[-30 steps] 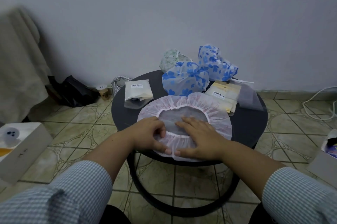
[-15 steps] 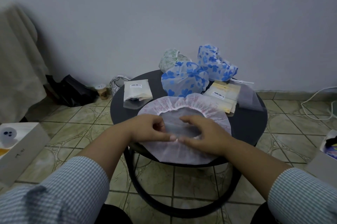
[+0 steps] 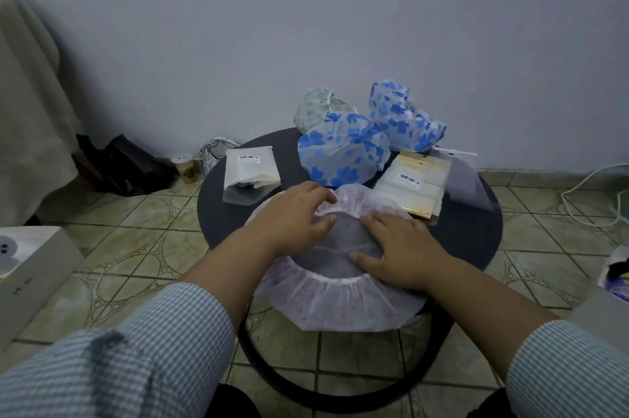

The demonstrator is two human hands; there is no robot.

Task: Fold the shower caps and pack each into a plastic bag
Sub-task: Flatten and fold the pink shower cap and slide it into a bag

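Left hand (image 3: 292, 216) pinches the pink shower cap's (image 3: 340, 295) far rim; right hand (image 3: 401, 247), fingers spread, should keep pinning it flat while folding.

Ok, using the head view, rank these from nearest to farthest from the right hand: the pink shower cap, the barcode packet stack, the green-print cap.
1. pink shower cap: under the right hand, touching.
2. barcode packet stack: just beyond it, right side of the table.
3. green-print cap: far edge, behind the blue-flowered caps.
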